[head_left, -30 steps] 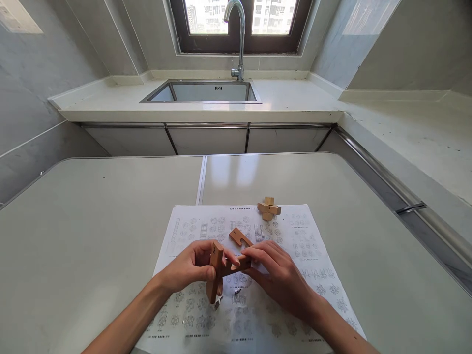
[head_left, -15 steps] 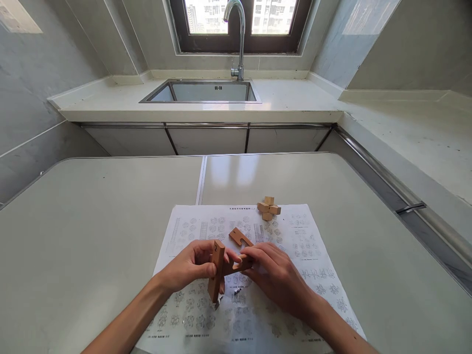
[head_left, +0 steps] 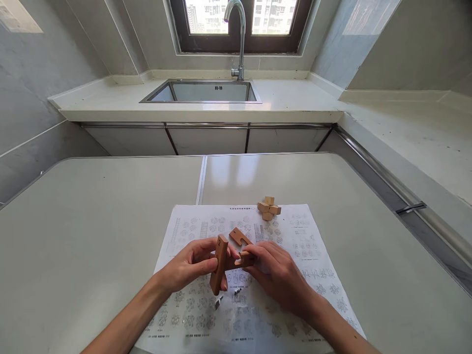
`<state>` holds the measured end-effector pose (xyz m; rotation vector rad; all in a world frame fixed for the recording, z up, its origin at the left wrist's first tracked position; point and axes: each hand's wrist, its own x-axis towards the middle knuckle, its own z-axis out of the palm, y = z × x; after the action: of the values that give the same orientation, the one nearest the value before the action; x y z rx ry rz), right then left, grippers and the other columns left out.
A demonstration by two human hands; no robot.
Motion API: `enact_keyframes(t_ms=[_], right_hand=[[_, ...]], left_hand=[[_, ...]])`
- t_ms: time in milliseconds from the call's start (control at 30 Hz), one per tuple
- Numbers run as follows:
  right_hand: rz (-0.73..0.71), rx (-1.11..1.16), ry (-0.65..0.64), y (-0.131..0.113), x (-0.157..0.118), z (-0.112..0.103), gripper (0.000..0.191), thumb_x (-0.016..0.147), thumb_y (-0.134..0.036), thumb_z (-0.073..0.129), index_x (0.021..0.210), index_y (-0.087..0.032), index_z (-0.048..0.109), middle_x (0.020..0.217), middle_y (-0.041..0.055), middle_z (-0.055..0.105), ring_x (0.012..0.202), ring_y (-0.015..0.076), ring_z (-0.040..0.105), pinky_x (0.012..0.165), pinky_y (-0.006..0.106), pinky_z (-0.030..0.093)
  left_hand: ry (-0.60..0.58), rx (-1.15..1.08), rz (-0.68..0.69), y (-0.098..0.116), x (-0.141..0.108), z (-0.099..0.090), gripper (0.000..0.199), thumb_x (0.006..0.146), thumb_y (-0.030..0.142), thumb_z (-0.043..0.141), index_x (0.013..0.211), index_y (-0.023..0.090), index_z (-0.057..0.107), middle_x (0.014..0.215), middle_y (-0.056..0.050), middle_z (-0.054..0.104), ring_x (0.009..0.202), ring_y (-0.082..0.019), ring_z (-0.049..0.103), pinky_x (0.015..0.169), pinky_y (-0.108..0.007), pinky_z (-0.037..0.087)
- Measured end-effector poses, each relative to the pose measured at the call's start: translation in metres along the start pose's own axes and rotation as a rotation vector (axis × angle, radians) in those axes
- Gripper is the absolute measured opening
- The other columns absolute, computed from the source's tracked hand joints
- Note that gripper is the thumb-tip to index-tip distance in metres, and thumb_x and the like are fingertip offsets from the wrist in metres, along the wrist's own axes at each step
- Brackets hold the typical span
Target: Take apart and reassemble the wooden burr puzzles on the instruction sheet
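Observation:
An upright brown wooden piece (head_left: 220, 265) marked with a number is gripped by my left hand (head_left: 193, 263), thumb on its near face. Joined to it or passing through it is a second brown piece (head_left: 239, 261) with a notch, pointing right. The fingers of my right hand (head_left: 276, 273) pinch that piece's right end. A third brown piece (head_left: 239, 236), with a curved cutout, lies on the printed sheet (head_left: 295, 295) just beyond my hands; its lower right end is partly hidden. How the two held pieces meet is hard to see.
A light wooden cross-shaped puzzle (head_left: 269, 208) sits at the sheet's top edge. The sheet lies on a pale table (head_left: 92, 236) with small torn spots showing near its middle. Past the table are a counter (head_left: 295, 93), a sink (head_left: 206, 102) and a faucet (head_left: 241, 44).
The held upright piece has risen slightly and shifted a little to the right, its tilt changed. My left fingers moved with it, and the right-pointing piece now looks more level.

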<state>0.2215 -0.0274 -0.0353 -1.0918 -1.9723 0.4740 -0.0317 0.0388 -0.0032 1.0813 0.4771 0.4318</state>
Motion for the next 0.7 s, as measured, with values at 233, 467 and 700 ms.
enact_keyframes(t_ms=[233, 467, 700], right_hand=[[0.006, 0.015, 0.019, 0.0005, 0.0010, -0.0011, 0.021, 0.106, -0.022, 0.063, 0.126, -0.024, 0.059, 0.102, 0.0076, 0.076, 0.088, 0.0234, 0.071, 0.078, 0.039, 0.060], [-0.010, -0.033, 0.008, 0.0000, 0.0032, -0.0024, 0.016, 0.107, -0.023, 0.060, 0.123, -0.023, 0.059, 0.100, 0.0083, 0.075, 0.088, 0.0246, 0.070, 0.076, 0.040, 0.058], [-0.062, -0.088, 0.024, -0.0048, 0.0067, -0.0012, 0.014, 0.108, -0.024, 0.058, 0.122, -0.021, 0.056, 0.095, 0.0071, 0.073, 0.080, 0.0224, 0.066, 0.072, 0.036, 0.055]], left_hand=[[0.030, -0.022, 0.042, 0.0004, 0.0034, 0.0022, 0.036, 0.097, 0.044, 0.073, 0.120, 0.016, 0.071, 0.091, -0.010, 0.075, 0.069, -0.020, 0.077, 0.065, -0.030, 0.062], [0.001, -0.060, 0.062, -0.0003, 0.0038, 0.0020, 0.031, 0.101, 0.039, 0.069, 0.123, 0.018, 0.071, 0.083, -0.008, 0.075, 0.069, -0.019, 0.077, 0.066, -0.028, 0.061], [0.034, -0.113, 0.069, 0.0004, 0.0043, 0.0033, 0.033, 0.095, 0.039, 0.076, 0.118, 0.017, 0.074, 0.100, -0.009, 0.072, 0.063, -0.017, 0.075, 0.058, -0.026, 0.061]])
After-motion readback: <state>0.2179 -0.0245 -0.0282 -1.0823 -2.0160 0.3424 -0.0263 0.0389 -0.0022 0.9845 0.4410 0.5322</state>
